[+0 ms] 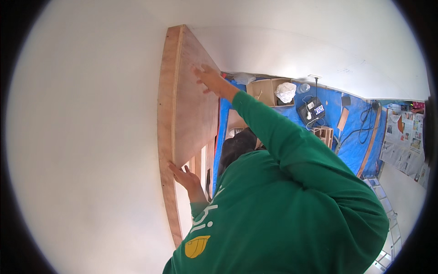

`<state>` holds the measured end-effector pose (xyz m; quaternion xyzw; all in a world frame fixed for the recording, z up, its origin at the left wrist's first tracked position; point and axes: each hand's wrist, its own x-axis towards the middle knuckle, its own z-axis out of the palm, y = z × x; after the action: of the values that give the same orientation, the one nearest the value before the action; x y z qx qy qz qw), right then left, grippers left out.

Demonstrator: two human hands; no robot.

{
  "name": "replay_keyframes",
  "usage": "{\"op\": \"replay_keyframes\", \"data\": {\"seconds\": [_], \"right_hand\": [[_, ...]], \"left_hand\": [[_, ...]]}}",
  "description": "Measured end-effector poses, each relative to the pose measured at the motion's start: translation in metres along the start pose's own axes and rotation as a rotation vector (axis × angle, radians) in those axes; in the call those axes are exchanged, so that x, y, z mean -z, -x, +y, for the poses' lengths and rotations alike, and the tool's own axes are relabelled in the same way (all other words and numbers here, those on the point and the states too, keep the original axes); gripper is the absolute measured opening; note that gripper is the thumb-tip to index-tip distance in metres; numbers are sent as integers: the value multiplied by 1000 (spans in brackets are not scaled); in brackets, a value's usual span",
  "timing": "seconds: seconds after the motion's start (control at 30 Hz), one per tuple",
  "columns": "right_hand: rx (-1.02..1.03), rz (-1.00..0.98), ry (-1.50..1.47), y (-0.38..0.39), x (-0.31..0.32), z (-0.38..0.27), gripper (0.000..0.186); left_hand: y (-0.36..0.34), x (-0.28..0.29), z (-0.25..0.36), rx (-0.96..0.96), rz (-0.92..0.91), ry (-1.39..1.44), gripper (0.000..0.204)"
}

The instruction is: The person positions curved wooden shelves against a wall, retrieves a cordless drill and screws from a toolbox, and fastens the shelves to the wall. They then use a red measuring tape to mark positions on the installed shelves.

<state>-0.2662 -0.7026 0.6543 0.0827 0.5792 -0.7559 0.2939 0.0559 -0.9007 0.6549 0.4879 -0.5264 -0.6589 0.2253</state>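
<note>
A wooden panel unit [196, 96] with a thick plywood front edge [167, 109] stands out from the white wall on my left. My right hand [210, 79] reaches across with fingers spread by the panel's broad brown face; whether the fingertips press on it I cannot tell. Lower down, my left hand [186, 179] is at the panel's bottom edge, palm turned up and fingers stretched, its fingertips against the front edge strip. Neither hand is wrapped round anything. Below the panel, pale upright wooden parts [198, 164] show in part.
Blue sheeting [349, 153] covers the floor. On it are an open box [263, 90], a crumpled white bag [286, 92], a clear bottle [303, 88], a black device with cords [311, 111] and a small wooden crate [325, 135]. Newspaper [404, 141] and a metal ladder [388, 205] are at the right.
</note>
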Motion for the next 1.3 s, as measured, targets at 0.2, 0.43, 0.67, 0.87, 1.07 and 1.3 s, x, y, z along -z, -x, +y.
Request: {"op": "replay_keyframes", "data": {"seconds": [0.2,0.43,0.67,0.87,1.07,1.3], "right_hand": [[-120,111,-48,118,126,119,91],[-305,598,-126,328,337,265,85],[-481,1093,-332,498,390,388,79],[-601,961,-311,458,290,412,80],[-454,905,-233,370,193,343,86],[-518,838,-286,313,153,355,90]], "left_hand": [[-17,18,-7,91,-35,-13,91],[-28,51,3,487,5,-118,91],[60,-31,103,-401,-708,-1144,52],[-60,-295,113,-1490,-664,-1117,64],[-154,-401,95,-1531,-663,-1439,67],[-166,-399,86,-1599,-621,-1388,63]]}}
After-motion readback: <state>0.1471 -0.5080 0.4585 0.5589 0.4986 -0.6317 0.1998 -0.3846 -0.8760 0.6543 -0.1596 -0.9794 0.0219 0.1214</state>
